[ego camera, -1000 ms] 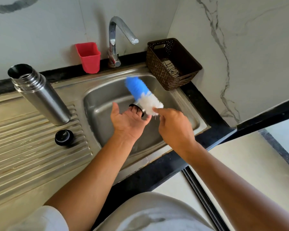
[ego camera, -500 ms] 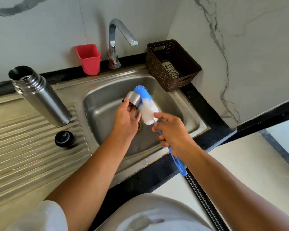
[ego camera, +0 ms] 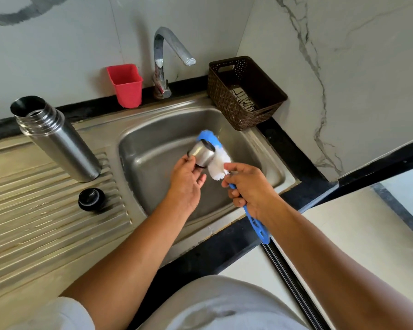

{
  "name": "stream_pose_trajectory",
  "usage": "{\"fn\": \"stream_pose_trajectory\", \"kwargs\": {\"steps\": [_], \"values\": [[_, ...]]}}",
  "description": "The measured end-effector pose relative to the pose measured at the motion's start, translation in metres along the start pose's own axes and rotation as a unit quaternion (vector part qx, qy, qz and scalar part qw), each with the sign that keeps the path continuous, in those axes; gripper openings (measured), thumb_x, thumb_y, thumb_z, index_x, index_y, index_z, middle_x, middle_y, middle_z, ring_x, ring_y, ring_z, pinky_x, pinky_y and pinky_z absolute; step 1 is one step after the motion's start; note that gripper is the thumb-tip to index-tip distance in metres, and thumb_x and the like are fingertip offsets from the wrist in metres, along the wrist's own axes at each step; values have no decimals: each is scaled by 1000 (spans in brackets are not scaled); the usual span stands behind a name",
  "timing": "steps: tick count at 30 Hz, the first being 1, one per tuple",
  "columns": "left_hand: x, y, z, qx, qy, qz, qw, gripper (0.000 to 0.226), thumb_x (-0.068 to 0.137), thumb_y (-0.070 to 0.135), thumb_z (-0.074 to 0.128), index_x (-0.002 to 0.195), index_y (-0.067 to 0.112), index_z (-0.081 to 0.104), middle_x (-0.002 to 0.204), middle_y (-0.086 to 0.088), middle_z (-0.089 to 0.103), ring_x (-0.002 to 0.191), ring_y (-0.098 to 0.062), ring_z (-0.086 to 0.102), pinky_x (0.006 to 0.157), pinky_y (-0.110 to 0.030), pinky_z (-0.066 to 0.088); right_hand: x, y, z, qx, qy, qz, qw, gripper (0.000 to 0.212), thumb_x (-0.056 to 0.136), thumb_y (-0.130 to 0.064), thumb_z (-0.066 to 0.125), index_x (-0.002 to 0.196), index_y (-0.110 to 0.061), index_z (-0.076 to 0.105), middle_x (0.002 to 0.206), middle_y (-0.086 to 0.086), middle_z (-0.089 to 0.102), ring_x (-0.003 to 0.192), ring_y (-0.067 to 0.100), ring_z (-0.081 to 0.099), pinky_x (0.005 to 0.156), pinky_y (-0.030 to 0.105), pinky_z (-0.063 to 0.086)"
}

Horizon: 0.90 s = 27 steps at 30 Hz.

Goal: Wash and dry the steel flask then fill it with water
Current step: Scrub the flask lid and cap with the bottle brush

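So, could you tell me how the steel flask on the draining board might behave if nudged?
The steel flask is tall and narrow on the ribbed draining board, so it probably tips easily. Once down, its round body would likely roll.

No text, label, brand, number or sign can be read. The flask [ego camera: 57, 141], cup [ego camera: 202, 153], brush [ego camera: 218, 163], stopper [ego camera: 91, 199], red holder [ego camera: 126, 86] and basket [ego camera: 224, 101] show no legible lettering.
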State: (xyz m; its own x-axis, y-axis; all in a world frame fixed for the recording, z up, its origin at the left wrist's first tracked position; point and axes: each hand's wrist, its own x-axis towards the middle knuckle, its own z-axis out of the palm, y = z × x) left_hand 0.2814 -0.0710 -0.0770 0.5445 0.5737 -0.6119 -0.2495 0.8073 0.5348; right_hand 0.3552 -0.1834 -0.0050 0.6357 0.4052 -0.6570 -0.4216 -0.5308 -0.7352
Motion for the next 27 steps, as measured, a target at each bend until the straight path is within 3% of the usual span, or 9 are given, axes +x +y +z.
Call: {"fn": "stream_pose_trajectory", "kwargs": {"steps": [3, 8, 11, 14, 17, 20, 23, 25, 27], "values": [[10, 15, -10, 7, 26, 20, 999, 18, 109, 13, 46, 104, 25, 59, 113, 1, 69, 105, -15, 64, 105, -40, 39, -8, 5, -8, -66, -39, -16, 997, 37, 100, 5, 53, 122, -22, 68, 85, 9, 62, 50, 11, 38, 39, 22, 28], [-2, 1, -17, 132, -50, -30, 990, 25, 110, 14, 42, 106, 26, 63, 104, 7, 69, 99, -10, 60, 90, -33, 38, 15, 0, -17, -213, 25, -76, 974, 46, 96, 6, 52, 128, -24, 69, 81, 4, 64, 41, 7, 41, 37, 20, 30], [4, 13, -32, 246, 9, 36, 969, 25, 109, 13, 47, 103, 26, 66, 96, 6, 69, 90, -7, 60, 74, -21, 40, 5, -6, -35, -404, -11, -154, 901, 45, 99, -3, 50, 127, -33, 70, 90, -3, 72, 63, -1, 60, 54, 14, 42], [-2, 6, -33, 394, -52, 88, 913, 21, 108, 9, 49, 112, 17, 67, 96, 5, 70, 77, 8, 64, 71, -11, 45, 4, -17, -36, -535, 17, -220, 815, 49, 97, -10, 49, 128, -41, 69, 124, -6, 70, 107, 13, 66, 84, 29, 52], [0, -11, -30, 471, -67, 110, 873, 22, 106, 12, 51, 116, 15, 70, 105, -2, 73, 96, -9, 67, 82, -23, 49, -1, -26, -24, -618, 23, -223, 753, 50, 96, -13, 53, 136, -41, 62, 138, -6, 62, 119, 21, 62, 79, 30, 49], [2, -2, -29, 420, 15, 91, 903, 22, 103, 8, 50, 106, 12, 71, 97, -3, 73, 93, -17, 63, 68, -14, 47, -20, -26, -14, -684, 2, -229, 693, 52, 96, -12, 52, 142, -37, 59, 133, -4, 64, 117, 25, 64, 74, 30, 46], [-5, -3, -15, 329, 13, -10, 944, 25, 109, 29, 45, 120, 21, 66, 117, 1, 72, 108, -17, 61, 85, -24, 49, -18, -23, -5, -706, 36, -245, 664, 53, 95, -9, 53, 143, -30, 59, 126, 2, 69, 111, 29, 68, 82, 36, 58], [-4, -5, -10, 275, -17, -80, 958, 51, 110, 52, 34, 144, 21, 56, 140, 4, 64, 130, -16, 56, 109, -39, 43, -13, -20, 2, -714, 52, -242, 655, 48, 95, -10, 55, 141, -25, 60, 122, 4, 70, 108, 29, 70, 86, 39, 60], [2, 2, -13, 202, -30, -113, 972, 72, 105, 67, 24, 156, 20, 46, 154, 2, 55, 143, -19, 49, 119, -51, 33, -17, -17, 7, -726, 39, -251, 639, 44, 96, -12, 54, 138, -23, 61, 119, 5, 71, 102, 29, 71, 83, 39, 60]]}}
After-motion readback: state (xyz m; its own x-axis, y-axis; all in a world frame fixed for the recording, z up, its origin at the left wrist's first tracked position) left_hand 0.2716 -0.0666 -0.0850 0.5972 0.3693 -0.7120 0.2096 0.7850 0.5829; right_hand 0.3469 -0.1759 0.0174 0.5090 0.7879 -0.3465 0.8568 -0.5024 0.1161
